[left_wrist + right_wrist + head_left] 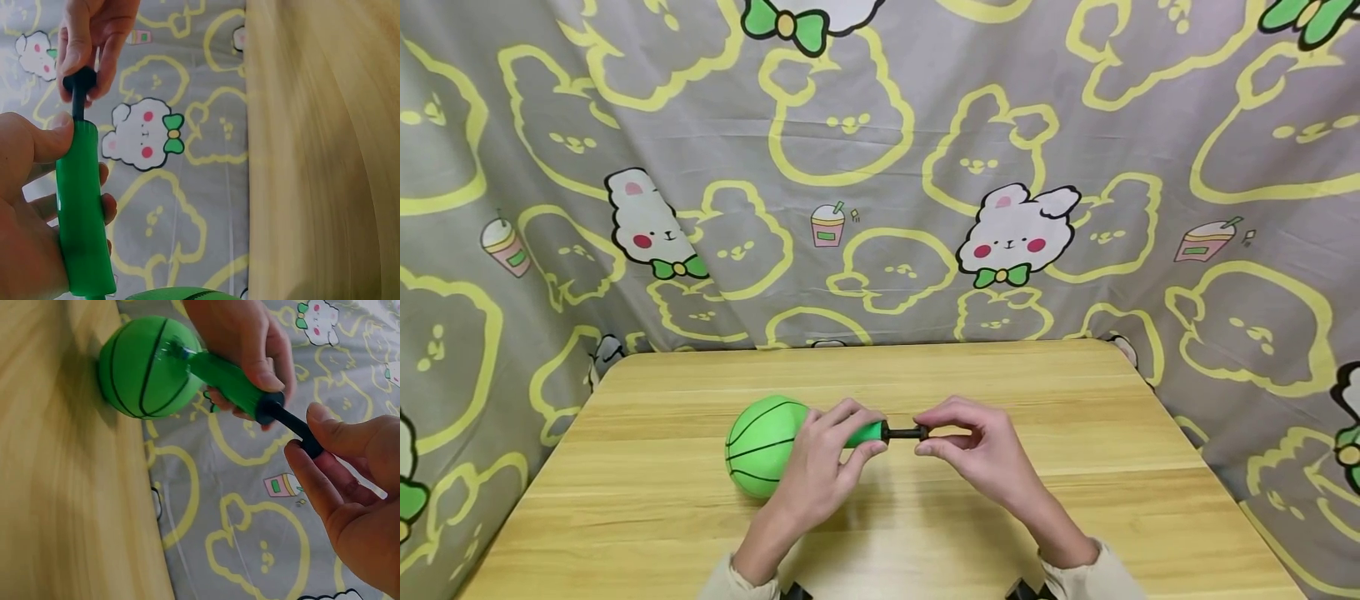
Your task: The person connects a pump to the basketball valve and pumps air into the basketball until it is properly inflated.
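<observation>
A green ball [762, 446] with black lines sits on the wooden table, left of centre. My left hand [827, 454] grips the green barrel of a small hand pump [84, 212], which lies roughly level beside the ball. In the right wrist view the pump's tip meets the side of the ball [147, 369]. Between thumb and fingers my right hand [981, 442] pinches the black knob at the end of the pump's rod. A short length of black rod shows between the two hands.
The light wooden table [1112, 500] has rounded far corners. Behind it and at both sides hangs a grey curtain [880, 125] with yellow outlines and cartoon animals. Two small dark objects show at the bottom edge, near the sleeves.
</observation>
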The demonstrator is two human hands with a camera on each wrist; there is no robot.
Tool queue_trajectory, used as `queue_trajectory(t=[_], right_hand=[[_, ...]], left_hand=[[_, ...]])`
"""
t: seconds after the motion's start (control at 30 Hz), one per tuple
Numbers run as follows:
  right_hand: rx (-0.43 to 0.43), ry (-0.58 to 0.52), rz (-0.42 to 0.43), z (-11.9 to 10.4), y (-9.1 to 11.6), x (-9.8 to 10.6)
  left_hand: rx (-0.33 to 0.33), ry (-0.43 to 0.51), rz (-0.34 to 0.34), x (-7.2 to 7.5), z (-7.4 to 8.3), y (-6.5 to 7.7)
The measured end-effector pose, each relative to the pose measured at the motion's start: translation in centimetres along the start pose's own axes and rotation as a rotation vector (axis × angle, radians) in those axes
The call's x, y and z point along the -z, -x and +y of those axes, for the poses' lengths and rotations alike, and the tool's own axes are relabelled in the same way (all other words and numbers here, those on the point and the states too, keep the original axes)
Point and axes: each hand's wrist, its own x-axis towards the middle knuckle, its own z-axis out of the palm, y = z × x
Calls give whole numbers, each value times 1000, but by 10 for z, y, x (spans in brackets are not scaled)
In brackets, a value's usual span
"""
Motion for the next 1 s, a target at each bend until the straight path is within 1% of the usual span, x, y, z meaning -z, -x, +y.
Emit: queue_trajectory(t=[0.2,0.37,0.53,0.7,1.0], right_hand=[[7,9,0,5,1,-10],[18,6,-19,6,1,-12],[21,-30,-46,2,1,-7],[31,-18,-76,-3,1,-2],[3,0,-98,-12,-1,12]], left_hand=[[-13,-10,-18,-3,4,1],[-16,-1,-23,-4,4,1],[-19,30,-38,-3,2,-1],[-10,64,-51,-2,0,-2],[21,40,-43,3,-5,0]])
